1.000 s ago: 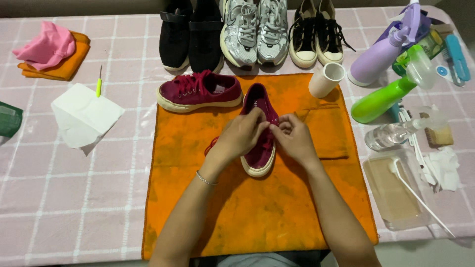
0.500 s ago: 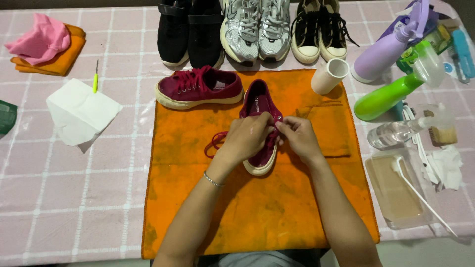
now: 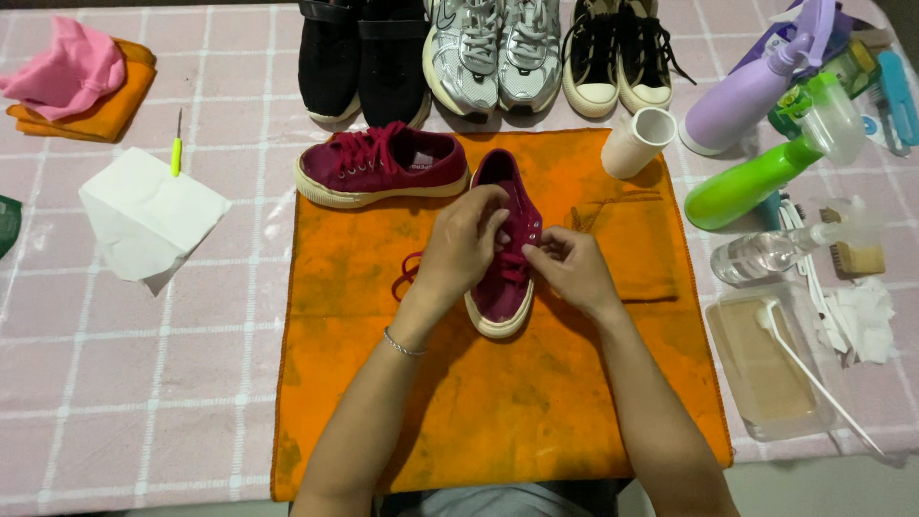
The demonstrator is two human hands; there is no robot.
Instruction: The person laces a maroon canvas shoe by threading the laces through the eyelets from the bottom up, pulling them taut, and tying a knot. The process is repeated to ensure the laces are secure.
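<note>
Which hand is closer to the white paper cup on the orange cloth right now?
Right. The right hand works the laces just below-left of the white paper cup; the left hand sits farther left, over the maroon canvas shoe.

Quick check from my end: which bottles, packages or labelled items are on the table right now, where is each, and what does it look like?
Lilac spray bottle: far right, lying tilted, trigger head up.
Green spray bottle: just below it, on its side, with a pale clear cap.
Clear bottle: right edge, lying flat, see-through.
White cup: upper right corner of the orange towel, tipped.
Clear tray: lower right, rectangular, with brownish liquid.
No screens or signs visible.
</note>
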